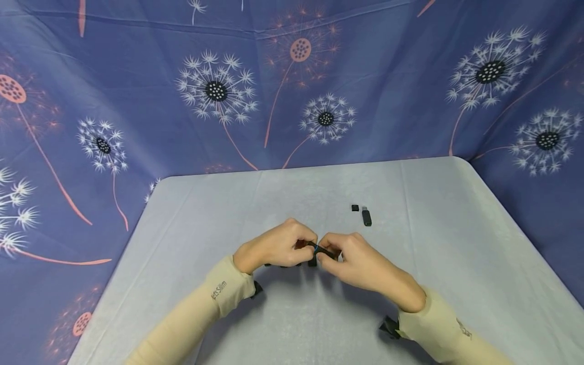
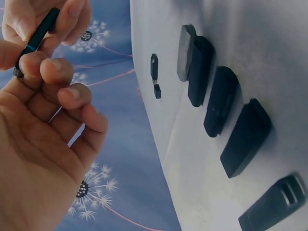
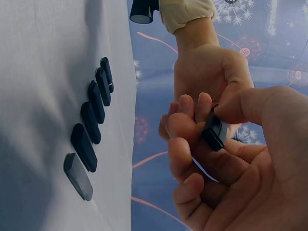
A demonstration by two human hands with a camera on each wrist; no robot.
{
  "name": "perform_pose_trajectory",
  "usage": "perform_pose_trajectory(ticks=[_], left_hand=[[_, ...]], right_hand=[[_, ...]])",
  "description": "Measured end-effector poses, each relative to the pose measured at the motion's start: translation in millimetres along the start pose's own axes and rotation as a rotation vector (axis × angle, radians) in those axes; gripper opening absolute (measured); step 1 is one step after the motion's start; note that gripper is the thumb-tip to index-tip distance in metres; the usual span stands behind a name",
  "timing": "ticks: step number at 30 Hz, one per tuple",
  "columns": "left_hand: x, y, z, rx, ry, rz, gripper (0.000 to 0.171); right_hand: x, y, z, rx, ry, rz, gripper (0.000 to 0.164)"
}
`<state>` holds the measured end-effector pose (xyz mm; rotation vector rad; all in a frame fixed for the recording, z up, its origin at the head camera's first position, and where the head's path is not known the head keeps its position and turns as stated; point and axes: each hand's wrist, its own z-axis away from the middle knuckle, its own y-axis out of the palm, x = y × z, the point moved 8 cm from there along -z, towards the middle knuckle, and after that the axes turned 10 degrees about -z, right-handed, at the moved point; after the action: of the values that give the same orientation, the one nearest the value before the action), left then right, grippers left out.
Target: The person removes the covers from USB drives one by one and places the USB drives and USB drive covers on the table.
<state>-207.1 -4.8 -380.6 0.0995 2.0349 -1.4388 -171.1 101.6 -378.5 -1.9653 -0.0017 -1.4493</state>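
In the head view, my left hand (image 1: 285, 247) and right hand (image 1: 358, 258) meet above the table, both pinching one slim black USB flash drive (image 1: 326, 252). A thin blue band shows around this USB flash drive (image 2: 37, 36) in the left wrist view, between the two grips. My left fingers hold one end and my right thumb and fingers the other. From the right wrist, the near end of the USB flash drive (image 3: 215, 132) shows under my right thumb, and part of it is hidden by the fingers.
Several dark flash drives (image 2: 246, 138) lie in a row on the grey-covered table (image 1: 456, 253), partly hidden behind my left hand in the head view. Farther back lie an uncapped USB drive (image 1: 367, 217), its metal plug showing, and a small black cap (image 1: 355, 208).
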Motion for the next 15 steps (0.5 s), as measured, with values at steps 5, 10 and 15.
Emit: perform_pose_trajectory(ticks=[5,10,15], left_hand=[[-5.1,-0.4,-0.4,0.001,0.048,0.025,0.025],[-6.7,3.4,2.8,0.032,0.073,0.060,0.026],[-2.6,4.4,5.9,0.041,0.070,0.080,0.026]], right_hand=[[3.2,3.3,0.7,0.037,-0.059,-0.012,0.012],[2.8,4.4,4.0,0.086,-0.060,-0.039,0.011],[-3.8,3.7,5.2,0.109,-0.022,-0.030,0.014]])
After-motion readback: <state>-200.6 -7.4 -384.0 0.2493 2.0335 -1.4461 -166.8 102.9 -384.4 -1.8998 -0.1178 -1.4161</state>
